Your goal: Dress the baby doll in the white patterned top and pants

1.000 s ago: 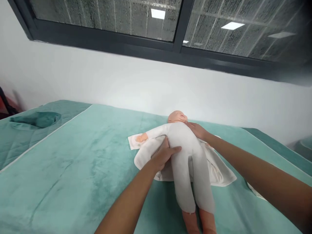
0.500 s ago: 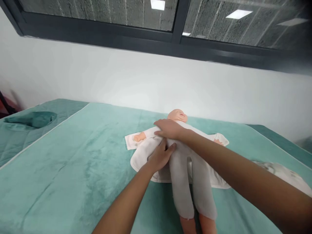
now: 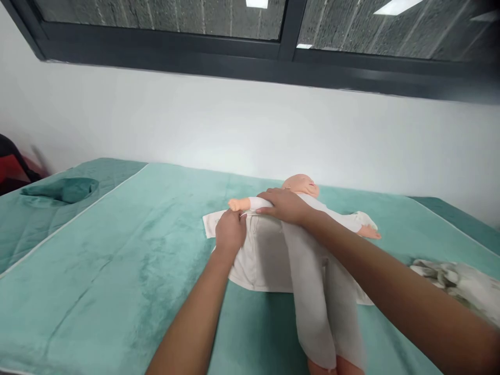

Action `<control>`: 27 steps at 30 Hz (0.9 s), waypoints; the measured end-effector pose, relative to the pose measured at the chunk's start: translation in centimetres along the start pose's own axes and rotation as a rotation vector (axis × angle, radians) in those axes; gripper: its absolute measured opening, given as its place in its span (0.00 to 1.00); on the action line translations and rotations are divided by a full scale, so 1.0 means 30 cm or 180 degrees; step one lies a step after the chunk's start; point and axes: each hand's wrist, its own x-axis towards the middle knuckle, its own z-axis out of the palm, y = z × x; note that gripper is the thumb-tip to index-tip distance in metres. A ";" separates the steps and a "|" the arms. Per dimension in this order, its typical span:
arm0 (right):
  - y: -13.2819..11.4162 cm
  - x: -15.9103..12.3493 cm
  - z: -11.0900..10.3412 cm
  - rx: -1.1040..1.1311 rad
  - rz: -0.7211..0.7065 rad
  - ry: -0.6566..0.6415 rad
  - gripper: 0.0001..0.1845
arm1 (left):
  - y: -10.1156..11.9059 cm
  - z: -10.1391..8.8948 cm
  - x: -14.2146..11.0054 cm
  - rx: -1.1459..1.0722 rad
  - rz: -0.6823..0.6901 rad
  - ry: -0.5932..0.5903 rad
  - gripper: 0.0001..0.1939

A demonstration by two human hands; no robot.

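Note:
A baby doll (image 3: 312, 260) in white clothes lies on its back, slightly rolled to the right, its head toward the wall. Under it a white baby shirt (image 3: 269, 250) is spread out, one sleeve (image 3: 211, 224) reaching left. My left hand (image 3: 230, 232) is closed on the shirt's edge near that sleeve, just below the doll's small hand (image 3: 237, 204). My right hand (image 3: 287, 205) grips the doll's upper arm by the shoulder, fingers above and thumb below. My right forearm crosses over the doll's body and hides part of it.
A green padded cover (image 3: 117, 260) lies under everything. To the right rests a crumpled patterned cloth (image 3: 461, 284). Folded green fabric (image 3: 60, 190) is at the far left, with a red and black object (image 3: 13, 166) behind. A white wall (image 3: 234, 125) and window frame (image 3: 164, 52) stand behind.
My left hand has moved left and up from the doll's side to the shirt's edge. The doll's body has rolled and shifted right, and its arm has lifted off the sleeve.

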 end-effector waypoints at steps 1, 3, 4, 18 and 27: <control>-0.001 -0.006 -0.002 0.0021 -0.0002 -0.0018 0.26 | -0.005 -0.009 0.006 -0.0389 -0.0190 0.0030 0.10; -0.003 -0.010 -0.005 0.0085 0.0026 -0.0055 0.27 | -0.015 -0.025 0.010 -0.1179 -0.0494 0.0117 0.08; -0.002 -0.011 -0.005 0.0108 0.0036 -0.0099 0.28 | -0.018 -0.033 0.010 -0.1550 -0.0624 0.0154 0.08; -0.085 0.024 0.048 -0.1151 0.0224 -0.0313 0.12 | 0.075 -0.017 -0.047 -0.2966 0.0055 -0.0795 0.08; 0.141 -0.275 0.024 0.0221 0.2433 0.1569 0.20 | 0.033 -0.006 -0.041 -0.1975 -0.0508 -0.0092 0.13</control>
